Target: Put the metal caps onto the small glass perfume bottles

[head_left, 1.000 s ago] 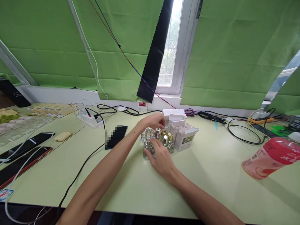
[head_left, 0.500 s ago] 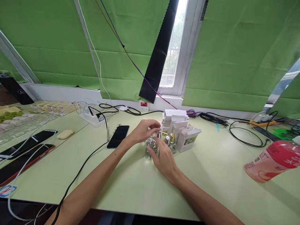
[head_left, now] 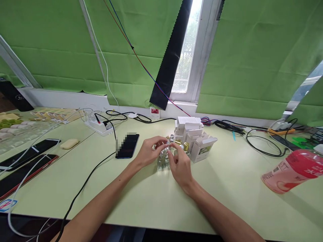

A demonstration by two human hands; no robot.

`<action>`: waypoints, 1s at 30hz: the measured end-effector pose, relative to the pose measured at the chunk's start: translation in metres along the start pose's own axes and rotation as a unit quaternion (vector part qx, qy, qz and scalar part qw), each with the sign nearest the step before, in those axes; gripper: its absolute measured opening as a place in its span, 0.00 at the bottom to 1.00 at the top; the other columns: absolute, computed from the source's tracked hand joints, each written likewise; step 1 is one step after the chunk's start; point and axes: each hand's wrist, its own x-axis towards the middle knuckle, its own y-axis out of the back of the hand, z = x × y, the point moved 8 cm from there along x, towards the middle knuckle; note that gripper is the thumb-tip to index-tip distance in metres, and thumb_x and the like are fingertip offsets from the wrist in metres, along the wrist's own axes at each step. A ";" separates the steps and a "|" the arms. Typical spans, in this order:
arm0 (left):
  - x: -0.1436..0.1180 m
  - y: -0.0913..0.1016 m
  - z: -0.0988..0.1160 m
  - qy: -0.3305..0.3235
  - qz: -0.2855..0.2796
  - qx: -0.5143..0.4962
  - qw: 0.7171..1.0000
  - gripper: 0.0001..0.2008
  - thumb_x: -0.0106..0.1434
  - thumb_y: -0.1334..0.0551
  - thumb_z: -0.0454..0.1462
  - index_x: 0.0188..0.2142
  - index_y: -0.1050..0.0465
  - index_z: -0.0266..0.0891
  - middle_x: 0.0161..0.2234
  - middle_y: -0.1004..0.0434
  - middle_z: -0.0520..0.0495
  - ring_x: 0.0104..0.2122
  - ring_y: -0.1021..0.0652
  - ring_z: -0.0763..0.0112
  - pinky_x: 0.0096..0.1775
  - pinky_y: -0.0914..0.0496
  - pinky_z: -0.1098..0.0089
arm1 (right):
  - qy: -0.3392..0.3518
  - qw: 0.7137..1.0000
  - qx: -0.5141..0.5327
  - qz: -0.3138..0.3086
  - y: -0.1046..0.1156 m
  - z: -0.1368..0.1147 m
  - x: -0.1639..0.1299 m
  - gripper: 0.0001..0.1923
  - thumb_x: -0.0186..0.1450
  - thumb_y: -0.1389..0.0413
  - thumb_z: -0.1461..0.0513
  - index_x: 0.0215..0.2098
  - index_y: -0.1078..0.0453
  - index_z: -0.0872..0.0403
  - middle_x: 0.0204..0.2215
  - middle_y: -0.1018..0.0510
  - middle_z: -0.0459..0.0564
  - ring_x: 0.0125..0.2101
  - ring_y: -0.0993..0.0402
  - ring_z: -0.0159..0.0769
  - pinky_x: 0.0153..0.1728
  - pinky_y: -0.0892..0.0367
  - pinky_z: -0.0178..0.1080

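Hands meeting over a cluster of small glass bottles at the table's centre.

Left hand (head_left: 148,153) and right hand (head_left: 180,164) pinch together on one small bottle (head_left: 167,148) at the cluster's (head_left: 165,158) top, fingertips closed around its cap; whether they clamp cap or neck I cannot tell. A sound way to work it, I judge: steady the glass body with one hand, turn only the cap with the other, and keep it clear of its neighbours. Counted: about six bottles, some hidden by fingers, two gold-capped (head_left: 186,146); roughly five white boxes (head_left: 194,134) at one o'clock; three phones (head_left: 127,146) at nine to ten o'clock; one pink bottle (head_left: 292,171) lying at three o'clock; one power strip (head_left: 98,127).
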 end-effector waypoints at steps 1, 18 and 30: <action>-0.001 -0.002 0.000 -0.001 -0.001 0.002 1.000 0.10 0.66 0.39 0.43 0.39 0.24 0.38 0.29 0.21 0.49 0.26 0.27 0.74 0.30 0.31 0.72 | 0.002 1.000 0.001 0.007 0.001 0.000 0.001 0.15 0.73 0.52 0.58 0.55 0.35 0.54 0.48 0.23 0.55 0.23 0.30 0.30 0.34 0.27 0.40; -0.012 -0.008 0.010 -0.067 0.032 0.051 0.996 0.08 0.66 0.41 0.40 0.40 0.26 0.40 0.32 0.21 0.48 0.29 0.25 0.73 0.35 0.29 0.70 | 0.060 0.996 -0.017 0.063 0.013 -0.006 0.006 0.11 0.72 0.52 0.61 0.47 0.28 0.52 0.38 0.20 0.53 0.33 0.22 0.37 0.36 0.26 0.40; -0.008 0.005 -0.004 0.027 0.079 0.066 0.994 0.06 0.65 0.41 0.40 0.34 0.32 0.40 0.27 0.28 0.55 0.27 0.30 0.75 0.33 0.34 0.72 | 0.091 0.994 -0.009 0.067 0.017 -0.016 0.009 0.12 0.72 0.52 0.64 0.44 0.26 0.52 0.39 0.20 0.52 0.40 0.22 0.37 0.42 0.26 0.39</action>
